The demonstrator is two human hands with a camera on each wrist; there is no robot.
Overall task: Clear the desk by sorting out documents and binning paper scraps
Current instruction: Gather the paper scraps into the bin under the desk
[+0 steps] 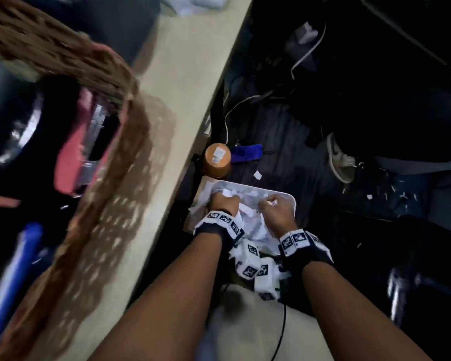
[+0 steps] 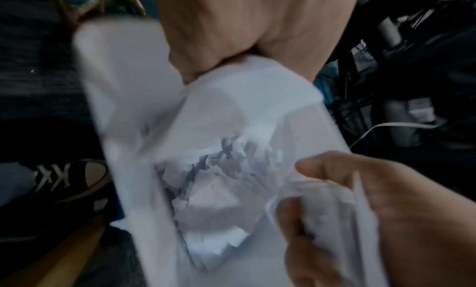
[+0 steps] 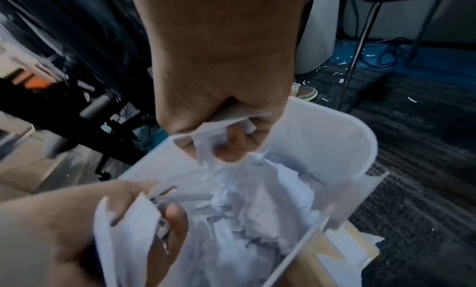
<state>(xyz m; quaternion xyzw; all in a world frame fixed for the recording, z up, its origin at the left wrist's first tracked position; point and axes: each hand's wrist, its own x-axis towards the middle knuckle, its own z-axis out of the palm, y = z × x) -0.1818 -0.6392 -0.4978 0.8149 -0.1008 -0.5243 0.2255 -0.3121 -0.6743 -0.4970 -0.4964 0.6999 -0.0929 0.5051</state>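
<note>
Paper scraps (image 3: 257, 220) fill the white bin (image 1: 287, 198) on the floor, right of the desk (image 1: 193, 82). Above it, the left hand (image 1: 224, 203) and right hand (image 1: 278, 211) each clutch torn paper, seemingly one ripped sheet.

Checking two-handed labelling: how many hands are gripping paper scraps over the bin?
2. The left hand grips paper scraps over the left side of the white bin. The right hand pinches more over its right side.

An office: desk (image 1: 193, 61), cables (image 1: 229, 115) on carpet (image 3: 425, 149), paper-filled bin (image 1: 289, 201).
</note>
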